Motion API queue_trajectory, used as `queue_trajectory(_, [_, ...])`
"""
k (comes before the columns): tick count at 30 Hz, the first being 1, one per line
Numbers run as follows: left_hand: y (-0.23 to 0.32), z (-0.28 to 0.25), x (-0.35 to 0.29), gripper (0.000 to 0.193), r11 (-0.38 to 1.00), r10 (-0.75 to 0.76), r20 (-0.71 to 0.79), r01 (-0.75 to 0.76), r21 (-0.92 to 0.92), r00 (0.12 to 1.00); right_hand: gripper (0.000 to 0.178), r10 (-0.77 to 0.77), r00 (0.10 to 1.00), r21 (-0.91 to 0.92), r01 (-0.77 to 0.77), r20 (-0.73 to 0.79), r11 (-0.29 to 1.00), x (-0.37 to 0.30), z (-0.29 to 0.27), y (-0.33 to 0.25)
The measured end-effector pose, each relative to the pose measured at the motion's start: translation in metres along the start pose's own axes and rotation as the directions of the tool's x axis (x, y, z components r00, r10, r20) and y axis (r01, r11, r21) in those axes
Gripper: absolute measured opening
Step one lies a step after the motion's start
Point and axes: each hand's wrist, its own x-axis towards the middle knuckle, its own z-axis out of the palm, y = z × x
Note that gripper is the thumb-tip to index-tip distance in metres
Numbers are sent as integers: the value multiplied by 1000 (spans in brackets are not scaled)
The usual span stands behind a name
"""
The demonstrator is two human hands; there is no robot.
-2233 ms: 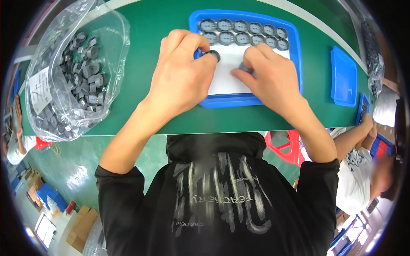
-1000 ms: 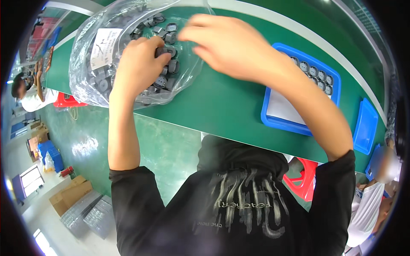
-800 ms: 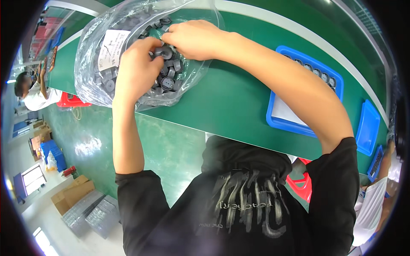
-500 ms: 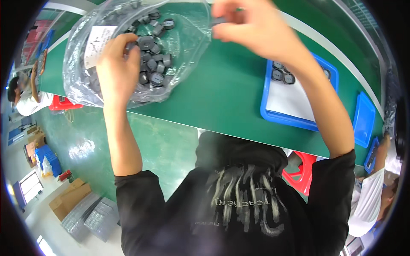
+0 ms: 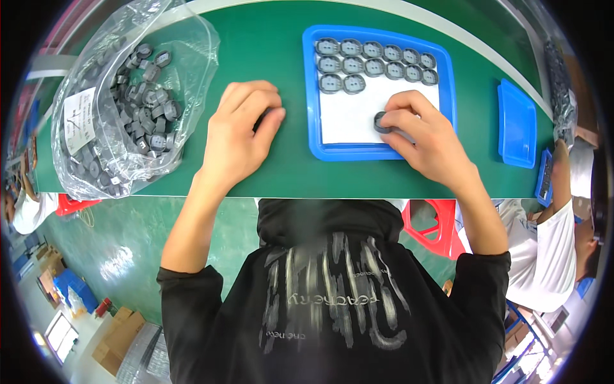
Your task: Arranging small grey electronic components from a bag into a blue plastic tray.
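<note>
Two rows fill the blue tray's (image 5: 311, 96) far end; right hand (image 5: 425, 137) pinches another grey part (image 5: 381, 121), left hand (image 5: 242, 137) cupped over more; the bag (image 5: 121, 102) stays full.

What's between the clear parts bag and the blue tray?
In the head view, only the left hand, closed over small grey parts on the green table, lies between the clear bag and the blue tray.

At centre frame, a strip of bare green table (image 5: 291, 96) lies open between the clear bag of grey parts (image 5: 128, 102) at upper left and the blue tray (image 5: 378, 153). The tray's white lower half (image 5: 348, 118) is free; rows of grey parts (image 5: 374, 61) fill its top.
</note>
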Motion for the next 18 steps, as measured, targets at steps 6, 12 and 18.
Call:
queue_trajectory(6, [-6, 3, -6, 23, 948, 164, -55, -142, 286, 985, 24, -101, 995, 44, 100, 23, 994, 1, -2, 15])
queue_trajectory(12, [-3, 7, -5, 24, 955, 165, -6, -159, 252, 986, 25, -145, 989, -30, 145, 0, 989, 14, 6, 11])
queue_trajectory(18, [22, 45, 22, 24, 922, 364, -15, -358, 145, 931, 26, -138, 990, -99, 134, -36, 986, 19, 15, 15])
